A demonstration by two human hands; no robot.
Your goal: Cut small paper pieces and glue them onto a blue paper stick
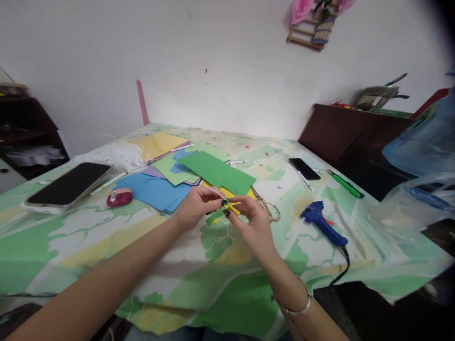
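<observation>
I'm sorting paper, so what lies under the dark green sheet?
Yellow paper and light green paper stick out from under the dark green sheet; anything wholly beneath it is covered.

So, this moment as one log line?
left hand: pinching green-and-yellow piece | right hand: fingers on same piece | scissors: beyond right hand | glue gun: on tablecloth

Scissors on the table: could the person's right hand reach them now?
Probably yes: the scissors lie beside the right hand, handle end uncovered, though that hand holds a yellow strip.
</observation>
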